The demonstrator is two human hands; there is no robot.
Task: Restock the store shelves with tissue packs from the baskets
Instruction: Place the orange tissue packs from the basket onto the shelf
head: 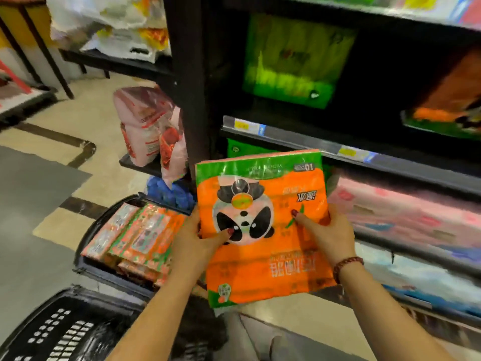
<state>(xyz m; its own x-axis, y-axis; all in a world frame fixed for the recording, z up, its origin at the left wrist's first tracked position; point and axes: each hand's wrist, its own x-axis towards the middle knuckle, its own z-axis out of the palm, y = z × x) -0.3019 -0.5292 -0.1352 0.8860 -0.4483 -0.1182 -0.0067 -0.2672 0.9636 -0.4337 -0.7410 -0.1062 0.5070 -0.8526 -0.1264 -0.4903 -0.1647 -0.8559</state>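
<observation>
An orange and green tissue pack (263,204) with a panda print is held flat in front of the dark shelf unit (286,138). My left hand (200,241) grips its left edge with the thumb on top. My right hand (325,230) grips its right side, thumb lying across the front. Down to the left, a dark basket (86,235) holds several more orange tissue packs (135,235). On the middle shelf, a green pack (294,61) stands at the back and an orange pack (453,100) sits at the right.
A second, empty black basket (59,332) sits at the bottom left. Pink packs (403,212) fill the shelf below the middle one. Pink bags (151,128) stand on a low rack left of the shelf post. Tiled floor and a grey mat (31,204) lie to the left.
</observation>
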